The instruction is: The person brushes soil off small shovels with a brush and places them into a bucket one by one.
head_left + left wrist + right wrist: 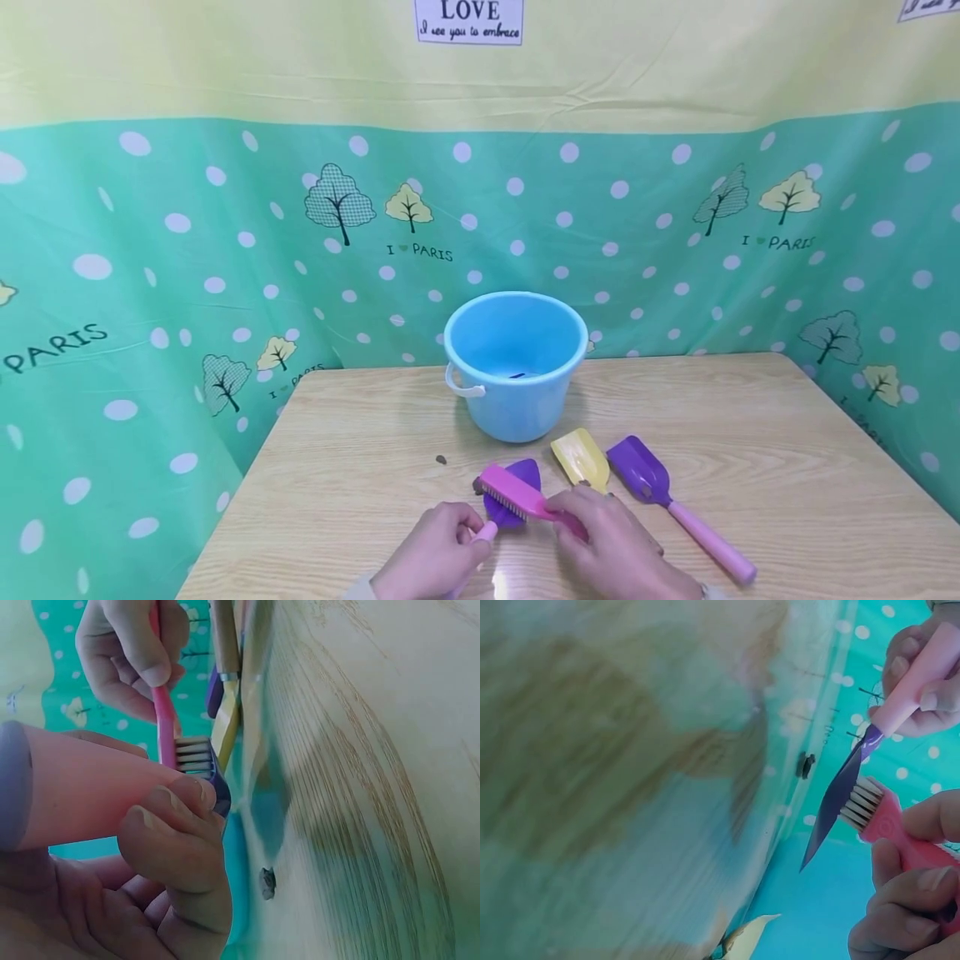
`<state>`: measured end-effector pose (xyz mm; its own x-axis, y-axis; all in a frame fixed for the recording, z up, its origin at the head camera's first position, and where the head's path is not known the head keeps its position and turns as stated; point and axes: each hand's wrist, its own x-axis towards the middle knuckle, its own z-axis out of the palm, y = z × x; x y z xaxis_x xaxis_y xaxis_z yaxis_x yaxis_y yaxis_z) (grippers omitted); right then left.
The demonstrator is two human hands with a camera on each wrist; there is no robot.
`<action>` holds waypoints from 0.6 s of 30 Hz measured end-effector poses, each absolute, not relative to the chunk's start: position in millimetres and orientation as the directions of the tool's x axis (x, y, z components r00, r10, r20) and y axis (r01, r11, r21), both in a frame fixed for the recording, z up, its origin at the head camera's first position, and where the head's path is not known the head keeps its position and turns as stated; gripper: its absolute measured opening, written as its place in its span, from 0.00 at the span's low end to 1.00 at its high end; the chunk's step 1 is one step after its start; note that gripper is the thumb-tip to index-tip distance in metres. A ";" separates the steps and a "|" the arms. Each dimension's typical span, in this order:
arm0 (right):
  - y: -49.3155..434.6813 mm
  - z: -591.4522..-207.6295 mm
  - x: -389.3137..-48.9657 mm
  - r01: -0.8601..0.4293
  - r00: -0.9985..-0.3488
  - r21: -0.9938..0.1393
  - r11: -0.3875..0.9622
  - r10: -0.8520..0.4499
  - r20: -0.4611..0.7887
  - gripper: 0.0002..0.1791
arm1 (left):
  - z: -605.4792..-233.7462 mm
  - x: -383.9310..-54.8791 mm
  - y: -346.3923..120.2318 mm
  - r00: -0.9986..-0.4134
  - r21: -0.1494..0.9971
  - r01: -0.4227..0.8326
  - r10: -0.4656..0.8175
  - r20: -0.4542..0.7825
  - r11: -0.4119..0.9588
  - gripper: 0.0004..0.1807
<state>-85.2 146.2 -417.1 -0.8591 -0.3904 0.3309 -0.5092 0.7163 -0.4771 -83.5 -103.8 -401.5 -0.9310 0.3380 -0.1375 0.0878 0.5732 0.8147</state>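
Note:
My left hand [435, 550] grips the pink handle [90, 787] of a small trowel with a pointed purple blade [529, 472], held over the table. In my right hand [618, 542] is a pink brush [504, 482], its pale bristles [862, 802] against the blade in the right wrist view. A dark lump [477, 485] shows at the blade's left edge; whether it lies on the blade or the table I cannot tell. Farther left, a small dark piece [441, 459] lies on the wood.
A light blue bucket [517, 412] with a white handle stands behind the hands, something dark on its bottom. Right of it lie a yellow shovel [581, 457], partly covered by my right hand, and a purple shovel [641, 468] with a pink handle. Patterned cloth [225, 208] surrounds the table [337, 467].

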 end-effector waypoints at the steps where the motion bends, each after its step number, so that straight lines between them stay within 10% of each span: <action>1: 146.1 -417.2 -85.2 -0.499 -0.865 -0.481 0.721 -0.385 0.320 0.15 | -401.3 -83.2 -104.1 -0.931 0.816 0.084 0.337 -0.141 0.572 0.06; 18: 148.5 -422.9 -95.2 -0.461 -0.864 -0.475 0.750 -0.256 0.434 0.17 | -398.1 -76.3 -110.6 -0.920 0.825 0.014 0.331 -0.211 0.565 0.08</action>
<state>-95.2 148.5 -422.9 -0.8638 -0.2562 0.4338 -0.4609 0.7495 -0.4752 -76.3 -110.6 -398.1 -0.9196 0.3311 -0.2114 0.0137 0.5648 0.8251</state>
